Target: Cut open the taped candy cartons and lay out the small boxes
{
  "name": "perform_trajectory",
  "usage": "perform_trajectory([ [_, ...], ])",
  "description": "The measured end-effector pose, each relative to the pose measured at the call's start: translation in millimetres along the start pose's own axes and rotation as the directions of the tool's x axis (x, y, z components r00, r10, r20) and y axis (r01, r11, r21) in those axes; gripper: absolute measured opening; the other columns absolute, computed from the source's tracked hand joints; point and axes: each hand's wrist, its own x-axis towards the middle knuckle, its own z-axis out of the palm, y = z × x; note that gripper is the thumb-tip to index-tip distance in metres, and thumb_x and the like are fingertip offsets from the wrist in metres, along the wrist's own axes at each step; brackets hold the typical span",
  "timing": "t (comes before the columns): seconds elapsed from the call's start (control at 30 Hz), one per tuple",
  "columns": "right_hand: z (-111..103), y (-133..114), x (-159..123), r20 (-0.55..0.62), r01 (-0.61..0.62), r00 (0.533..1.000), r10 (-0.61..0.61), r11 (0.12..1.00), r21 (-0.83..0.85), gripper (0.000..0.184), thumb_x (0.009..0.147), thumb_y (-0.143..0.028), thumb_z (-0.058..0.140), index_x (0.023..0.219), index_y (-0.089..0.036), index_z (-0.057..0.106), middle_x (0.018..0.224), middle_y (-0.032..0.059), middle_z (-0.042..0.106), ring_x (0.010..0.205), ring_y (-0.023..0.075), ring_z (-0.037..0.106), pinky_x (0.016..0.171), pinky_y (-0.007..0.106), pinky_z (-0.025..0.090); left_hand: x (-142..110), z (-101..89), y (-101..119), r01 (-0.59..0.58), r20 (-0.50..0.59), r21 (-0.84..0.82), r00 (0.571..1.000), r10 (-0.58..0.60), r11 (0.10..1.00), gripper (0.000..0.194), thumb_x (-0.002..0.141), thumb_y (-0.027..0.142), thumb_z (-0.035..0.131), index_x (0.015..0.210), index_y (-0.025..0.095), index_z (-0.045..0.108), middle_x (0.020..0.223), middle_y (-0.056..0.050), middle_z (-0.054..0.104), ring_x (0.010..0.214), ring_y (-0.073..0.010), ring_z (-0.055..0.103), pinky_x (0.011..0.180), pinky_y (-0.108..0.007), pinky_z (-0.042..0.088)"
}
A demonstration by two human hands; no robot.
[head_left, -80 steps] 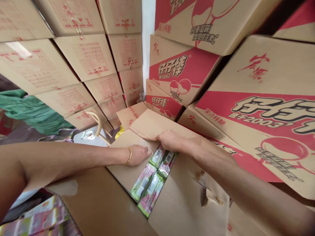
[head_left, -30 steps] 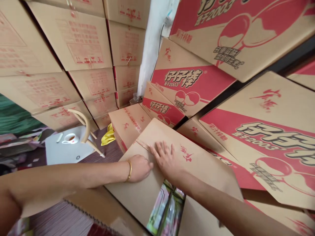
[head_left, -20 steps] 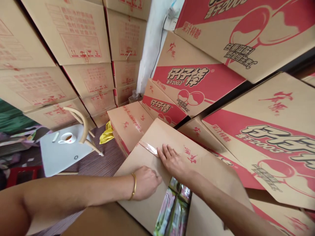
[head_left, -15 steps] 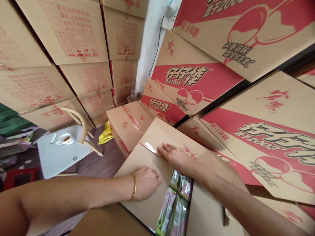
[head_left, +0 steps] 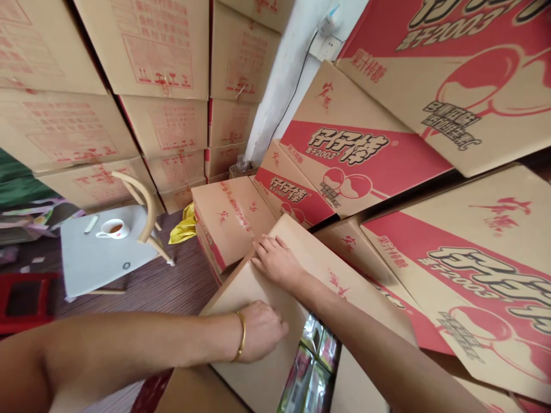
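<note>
In front of me is a cardboard carton [head_left: 359, 287] with its top flaps partly folded over. Through the gap between the flaps show several shiny green and pink packets [head_left: 301, 376]. My left hand [head_left: 260, 332], with a gold bangle [head_left: 241, 335] at the wrist, rests closed on the near flap. Its curled fingers hide whatever they may hold. Farther up, my right hand [head_left: 279, 263] lies over the carton's far left end, fingers stretched out and touching the top by the edge. The right forearm crosses above the flaps and covers part of the gap.
Stacked red-printed cartons [head_left: 336, 149] rise on the right, and more cartons [head_left: 159, 126] stand at the left and back. A grey-seated chair [head_left: 103, 252] holds a cup of tea [head_left: 114, 228]. Beside it lie a yellow bag [head_left: 184, 225] and a red stool [head_left: 26, 301].
My right hand has slid left along the carton top to its far end, covering where shiny tape showed. My left hand stays closed on the flap. The camera view has shifted slightly.
</note>
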Motion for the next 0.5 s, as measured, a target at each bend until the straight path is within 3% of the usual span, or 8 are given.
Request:
perform_trajectory([
  [0.17,-12,-1,1,-0.010,0.164,0.986,-0.168,0.970,-0.181,0.031,0.094,-0.014,0.033,0.101,-0.007,0.063,0.105,0.0163,0.061,0.113,0.0270,0.051,0.102,0.039,0.035,-1,6.8,0,-0.023,-0.040,-0.018,0.999,0.023,1.000,0.008,0.077,0.014,0.057,0.084,0.015,0.061,0.074,-0.006,0.063,0.063,-0.0222,0.062,0.048,-0.032,0.042],
  [0.3,-31,13,19,0.060,0.274,0.961,-0.270,0.960,-0.062,0.025,0.091,-0.027,0.044,0.083,-0.014,0.063,0.084,0.0078,0.064,0.085,0.0202,0.056,0.092,0.036,0.036,-4,7.2,-12,0.020,-0.085,-0.056,0.996,-0.025,0.998,0.008,0.083,0.021,0.053,0.088,0.017,0.058,0.078,-0.004,0.062,0.061,-0.0202,0.058,0.050,-0.033,0.043],
  [0.4,-38,21,33,0.135,0.235,0.961,-0.240,0.971,0.050,0.039,0.094,-0.038,0.039,0.079,-0.016,0.067,0.082,0.0067,0.067,0.082,0.0189,0.057,0.079,0.033,0.035,-10,-1.1,-33,0.079,-0.199,-0.004,0.977,-0.078,0.997,0.013,0.088,0.022,0.047,0.085,0.016,0.058,0.087,-0.007,0.060,0.078,-0.0218,0.057,0.068,-0.037,0.049],
  [0.5,-33,23,39,0.141,0.202,0.968,-0.208,0.978,0.052,0.050,0.098,-0.045,0.033,0.081,-0.017,0.071,0.082,0.0087,0.068,0.083,0.0196,0.059,0.079,0.034,0.032,-18,-7.4,-53,0.117,-0.340,-0.037,0.932,-0.123,0.992,0.017,0.090,0.020,0.045,0.094,0.016,0.061,0.100,-0.008,0.060,0.097,-0.0225,0.053,0.092,-0.044,0.044],
])
